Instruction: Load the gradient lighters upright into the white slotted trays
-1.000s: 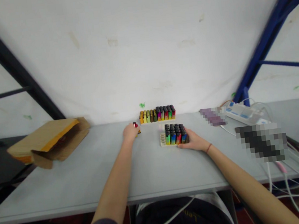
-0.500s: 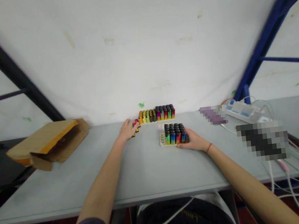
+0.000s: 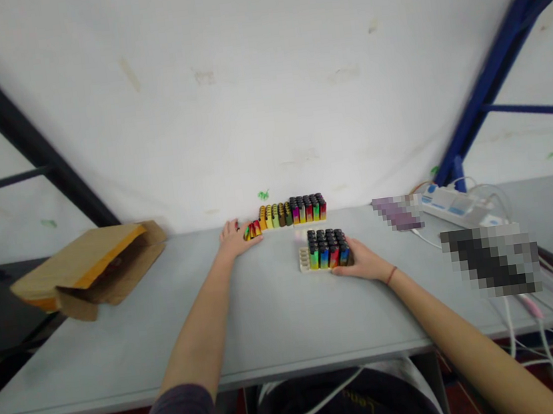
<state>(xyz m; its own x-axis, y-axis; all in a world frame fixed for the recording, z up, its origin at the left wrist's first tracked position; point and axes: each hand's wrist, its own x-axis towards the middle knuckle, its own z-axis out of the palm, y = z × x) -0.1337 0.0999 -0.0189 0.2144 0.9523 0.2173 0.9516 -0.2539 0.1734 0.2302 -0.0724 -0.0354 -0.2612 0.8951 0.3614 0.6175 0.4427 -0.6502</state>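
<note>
At the far side of the table, my left hand (image 3: pixel 236 241) is closed around several red, green and yellow lighters (image 3: pixel 252 230), its thumb along their near side. They lie close to the left end of a back row of lighters. My right hand (image 3: pixel 365 260) grips the right side of a white tray (image 3: pixel 306 270), thumb at its front edge. Upright black-topped lighters (image 3: pixel 329 250) in green, blue and red fill most of this tray. Bare slots show in its leftmost column.
Against the wall stand yellow and dark lighters (image 3: pixel 276 216), beside multicoloured black-topped ones (image 3: pixel 308 209). An open cardboard box (image 3: pixel 86 264) lies at left. At right are a purple blurred item (image 3: pixel 396 214), a power strip (image 3: pixel 450 206), a pixelated dark object (image 3: pixel 490 263) and loose white cables (image 3: pixel 547 355).
The lighters at my left hand have turned: their yellow ends pointed toward me before, and now their coloured sides show above the thumb. My right hand stays on the tray. The view shifted slightly.
</note>
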